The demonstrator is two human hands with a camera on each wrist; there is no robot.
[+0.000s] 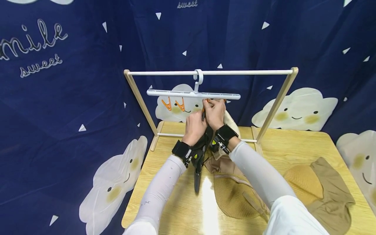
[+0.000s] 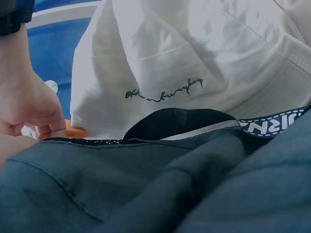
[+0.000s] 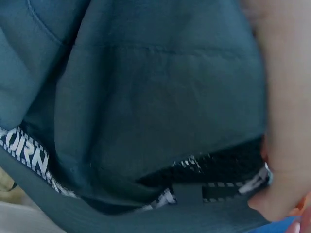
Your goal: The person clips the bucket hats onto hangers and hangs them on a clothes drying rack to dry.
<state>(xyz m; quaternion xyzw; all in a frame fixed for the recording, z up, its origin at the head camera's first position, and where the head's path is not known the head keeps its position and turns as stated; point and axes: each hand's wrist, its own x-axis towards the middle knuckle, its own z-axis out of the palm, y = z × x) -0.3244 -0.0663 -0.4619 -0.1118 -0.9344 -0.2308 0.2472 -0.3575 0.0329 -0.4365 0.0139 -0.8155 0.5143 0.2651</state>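
Observation:
My left hand [image 1: 195,127] grips the edge of a dark hat [image 2: 102,179], which hangs below it and fills much of both wrist views. Lettering runs along the hat's inner band [image 3: 29,154]. Just under the hanger, my right hand [image 1: 215,112] pinches an orange clip [image 2: 76,132] at the hat's edge; its fingers partly hide the clip. The white hanger [image 1: 170,94] hangs from a rod. A cream hat [image 2: 160,63] with script stitching hangs behind the dark hat, mostly hidden by the right hand and wrist in the head view.
Two orange clips [image 1: 180,105] hang from the hanger's left half. The rack has a white top rod [image 1: 249,72] and wooden legs [image 1: 141,101]. On the wooden table [image 1: 176,209] lie a tan straw-like hat [image 1: 235,195] and a brown-and-tan hat [image 1: 332,192].

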